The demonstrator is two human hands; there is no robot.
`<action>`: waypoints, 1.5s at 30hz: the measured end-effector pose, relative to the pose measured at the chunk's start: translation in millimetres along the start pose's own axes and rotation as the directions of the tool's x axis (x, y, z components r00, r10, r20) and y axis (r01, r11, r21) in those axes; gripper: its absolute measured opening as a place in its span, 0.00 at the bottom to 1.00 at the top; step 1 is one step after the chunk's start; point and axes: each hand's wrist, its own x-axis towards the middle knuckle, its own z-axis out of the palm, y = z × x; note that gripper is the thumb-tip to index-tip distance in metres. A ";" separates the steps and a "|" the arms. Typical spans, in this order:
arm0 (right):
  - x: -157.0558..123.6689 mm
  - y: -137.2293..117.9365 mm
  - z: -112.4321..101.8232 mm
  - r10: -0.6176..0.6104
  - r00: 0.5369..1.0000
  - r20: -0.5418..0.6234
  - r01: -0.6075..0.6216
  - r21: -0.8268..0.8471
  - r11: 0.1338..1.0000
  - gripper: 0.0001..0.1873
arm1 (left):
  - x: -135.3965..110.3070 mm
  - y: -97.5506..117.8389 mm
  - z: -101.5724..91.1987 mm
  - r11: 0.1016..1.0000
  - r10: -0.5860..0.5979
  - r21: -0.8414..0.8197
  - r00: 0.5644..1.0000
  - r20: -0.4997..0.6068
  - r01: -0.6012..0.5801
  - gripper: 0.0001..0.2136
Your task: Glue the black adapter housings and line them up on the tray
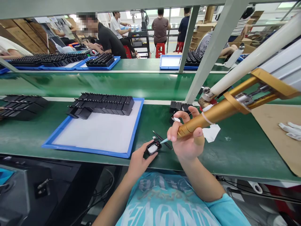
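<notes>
My left hand [138, 161] pinches a small black housing [153, 147] with a white inside, held just above the green bench's near edge. My right hand [188, 138] is wrapped round the gold barrel of a glue dispensing gun [225, 108]. Its pale blue nozzle tip [164, 141] points at the housing and almost touches it. A white cartridge tube [256, 53] runs up to the right from the gun. Black tweezers [162, 140] lie on the bench beside the housing.
A blue tray with a white sheet [98, 131] holds rows of black housings [103, 103] at its far edge. A few more black housings [180, 107] sit behind my right hand. White gloves [290, 130] lie on cardboard at right. Other people sit at benches beyond.
</notes>
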 end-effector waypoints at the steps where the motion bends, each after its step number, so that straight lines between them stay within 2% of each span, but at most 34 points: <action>1: -0.7 0.1 0.5 -0.004 1.000 0.004 0.004 0.004 1.000 0.18 | 1.9 4.3 -0.2 1.000 0.021 -0.010 0.999 -0.034 -0.021 0.19; 6: -1.1 1.2 0.1 -0.022 1.000 0.011 0.022 0.010 1.000 0.17 | 9.3 24.5 -4.7 0.981 0.192 0.073 0.959 -0.209 -0.180 0.17; 12: 0.1 0.7 -1.3 -0.033 0.999 -0.008 0.033 -0.004 0.999 0.12 | 15.3 35.4 -9.9 0.950 0.304 0.143 0.922 -0.238 -0.277 0.16; 16: 0.8 -0.2 -1.5 -0.032 0.999 -0.014 0.031 -0.024 0.999 0.12 | 16.2 37.1 -8.8 0.955 0.290 0.139 0.925 -0.244 -0.262 0.15; 20: 1.1 0.1 0.2 -0.027 0.999 -0.018 0.027 -0.014 1.000 0.17 | 16.1 36.0 -7.2 0.973 0.229 0.099 0.945 -0.235 -0.211 0.15; 27: 1.4 3.3 6.3 -0.034 0.999 -0.001 0.034 0.033 0.999 0.19 | 21.0 30.7 3.7 0.991 0.132 0.007 0.968 -0.214 -0.133 0.17; 34: 1.1 5.2 12.3 -0.016 1.000 0.005 0.016 0.015 1.000 0.20 | 26.3 37.0 14.6 0.984 0.173 -0.007 0.957 -0.231 -0.179 0.17; 41: -1.0 2.8 10.9 0.002 0.999 0.037 -0.002 -0.014 1.000 0.13 | 30.0 38.6 18.2 0.971 0.235 0.031 0.930 -0.284 -0.236 0.16; 45: 0.4 3.0 8.7 -0.008 1.000 0.010 0.008 -0.003 1.000 0.19 | 31.7 34.6 17.4 0.974 0.228 0.045 0.944 -0.237 -0.223 0.16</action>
